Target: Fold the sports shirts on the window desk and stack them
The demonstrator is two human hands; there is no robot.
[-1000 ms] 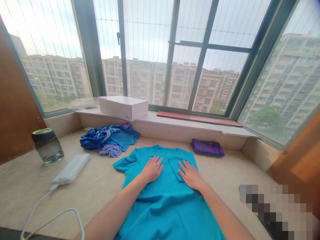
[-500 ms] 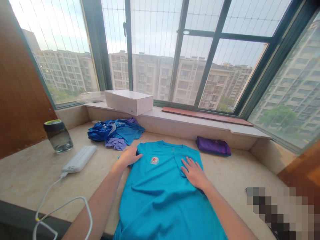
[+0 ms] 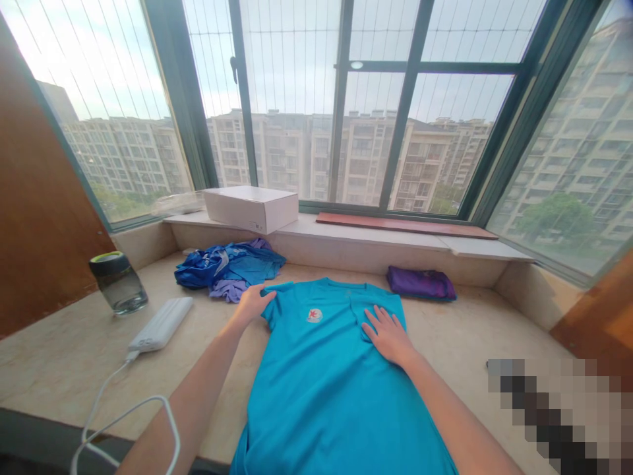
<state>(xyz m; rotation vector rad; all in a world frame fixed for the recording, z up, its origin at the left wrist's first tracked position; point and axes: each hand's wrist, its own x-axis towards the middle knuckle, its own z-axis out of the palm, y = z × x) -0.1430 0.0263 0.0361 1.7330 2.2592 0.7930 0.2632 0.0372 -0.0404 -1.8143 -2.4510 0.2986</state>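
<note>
A turquoise T-shirt (image 3: 326,376) with a small white and red badge lies spread on the stone ledge, its collar toward the window and its lower part running off the near side of the view. My left hand (image 3: 254,303) grips the sleeve on the left, thumb and fingers closed on the cloth. The right sleeve lies folded inward over the chest. On that fold my right hand (image 3: 388,335) rests flat with its fingers spread.
Behind the shirt lie a heap of blue and purple clothes (image 3: 227,267) and a folded purple bundle (image 3: 421,284). A bottle (image 3: 119,284) and a white power bank (image 3: 161,323) with a cable stand left. A white box (image 3: 251,208) sits on the sill (image 3: 356,234).
My left hand has taken hold of the left sleeve and drawn it outward, so it is stretched to the left. My right hand stays on the folded side. The view has shifted slightly.
</note>
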